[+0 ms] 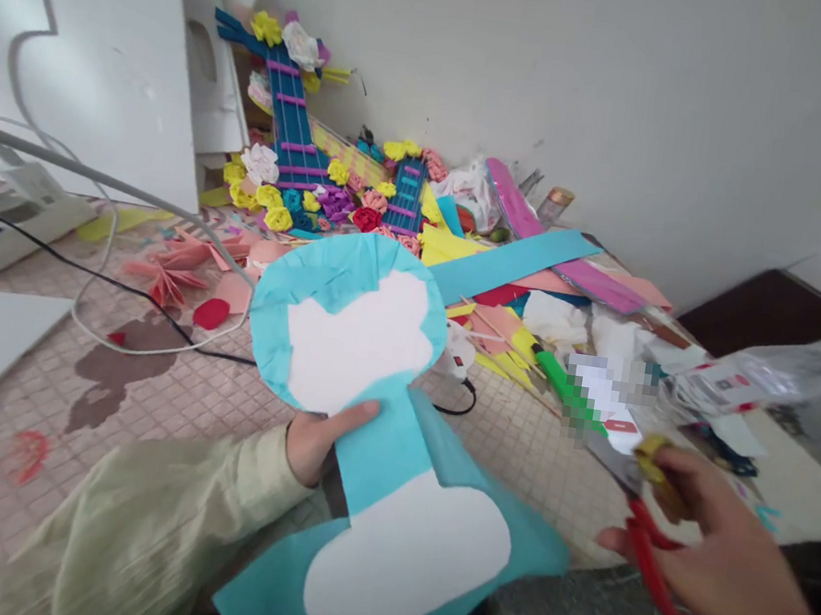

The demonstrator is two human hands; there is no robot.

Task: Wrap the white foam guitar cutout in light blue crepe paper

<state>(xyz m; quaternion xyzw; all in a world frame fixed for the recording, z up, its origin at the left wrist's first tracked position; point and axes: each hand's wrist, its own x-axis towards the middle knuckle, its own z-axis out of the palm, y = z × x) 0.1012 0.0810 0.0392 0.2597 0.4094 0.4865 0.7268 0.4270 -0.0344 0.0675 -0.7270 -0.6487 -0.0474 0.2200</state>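
Observation:
My left hand is closed on a blue paper-covered cutout, its thumb lying over the narrow neck. The rounded top has blue paper folded over its edge around a bare white patch. Below the neck, a white oblong board lies on a wider piece of the same blue paper. At the right, my right hand has its fingers in the handles of a pair of scissors. One handle is red, and something yellow wraps the other. The blades point up and left, apart from the blue paper.
Paper-flower-covered blue ladder-like shapes stand against the wall. Blue and pink paper strips lie across scraps. A green-handled cutter, a plastic bottle, a power strip and loose cables are on the tiled surface.

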